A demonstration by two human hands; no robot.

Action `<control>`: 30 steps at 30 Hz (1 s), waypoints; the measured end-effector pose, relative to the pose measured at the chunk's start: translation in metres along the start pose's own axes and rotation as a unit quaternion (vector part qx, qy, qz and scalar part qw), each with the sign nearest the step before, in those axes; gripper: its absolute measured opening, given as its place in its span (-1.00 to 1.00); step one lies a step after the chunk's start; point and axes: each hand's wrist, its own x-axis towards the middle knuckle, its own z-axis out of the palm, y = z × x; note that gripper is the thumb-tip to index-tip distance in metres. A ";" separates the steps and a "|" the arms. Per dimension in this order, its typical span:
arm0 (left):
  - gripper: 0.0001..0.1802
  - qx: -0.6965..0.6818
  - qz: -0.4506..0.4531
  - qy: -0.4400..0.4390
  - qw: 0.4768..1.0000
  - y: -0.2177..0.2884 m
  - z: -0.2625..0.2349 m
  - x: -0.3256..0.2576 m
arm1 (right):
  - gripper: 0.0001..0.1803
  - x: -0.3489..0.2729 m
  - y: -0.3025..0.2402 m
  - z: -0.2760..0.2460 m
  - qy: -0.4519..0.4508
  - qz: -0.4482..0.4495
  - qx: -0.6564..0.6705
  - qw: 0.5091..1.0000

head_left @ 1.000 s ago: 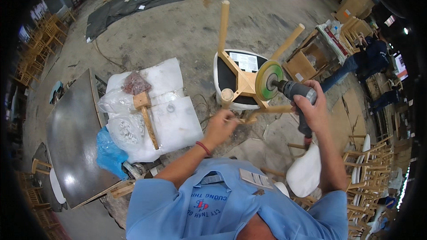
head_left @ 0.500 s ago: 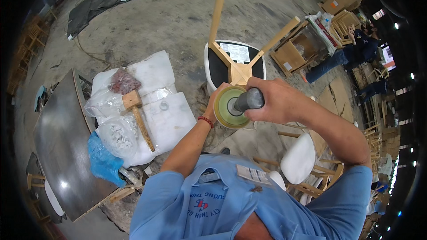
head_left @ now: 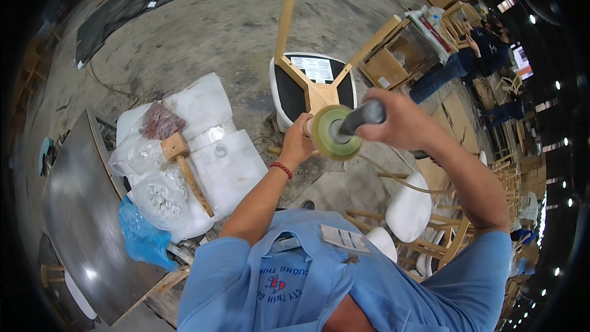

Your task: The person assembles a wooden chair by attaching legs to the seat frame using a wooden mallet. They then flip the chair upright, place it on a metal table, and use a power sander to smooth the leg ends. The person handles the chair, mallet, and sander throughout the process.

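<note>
My right hand is wrapped round the grey body of a disc sander, whose round yellow-green disc faces left. Close to the disc, my left hand is closed round what looks like a chair leg; its pale end shows beside the disc, and the rest is hidden. Beyond both hands an upside-down chair has a white seat, a black underside with a paper label, and wooden legs pointing up. Whether the disc touches the leg I cannot tell.
A hose trails right from the sander. At left, a wooden mallet and plastic bags lie on white padding beside a dark panel. More chairs stand at right. People are at far right.
The sander has moved right and a little away from me, its body turning more to the side. My left hand stays near the disc. The whole view has shifted slightly.
</note>
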 end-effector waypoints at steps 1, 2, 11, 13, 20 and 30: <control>-0.60 0.006 0.071 0.005 0.997 -0.001 -0.001 0.004 | -0.48 0.001 -0.006 0.006 -0.006 -0.006 -0.001 1.000; -0.60 0.012 0.142 0.010 0.990 -0.001 -0.002 0.006 | -0.49 0.003 -0.011 0.011 -0.012 -0.013 -0.002 1.000; -0.57 -0.021 -0.096 -0.039 0.994 -0.002 0.000 -0.002 | -0.42 0.009 -0.006 -0.008 0.053 0.047 -0.048 0.996; -0.55 -0.030 0.026 -0.006 0.999 -0.002 0.002 0.000 | -0.47 0.000 -0.008 0.008 0.038 0.002 -0.006 0.999; -0.56 -0.002 -0.069 0.020 0.997 -0.002 0.007 -0.002 | -0.55 -0.014 0.047 0.006 0.152 0.051 -0.041 0.986; -0.40 0.015 -0.181 -0.019 0.983 -0.061 0.020 -0.045 | -0.64 -0.191 0.199 -0.086 0.343 0.275 0.200 0.876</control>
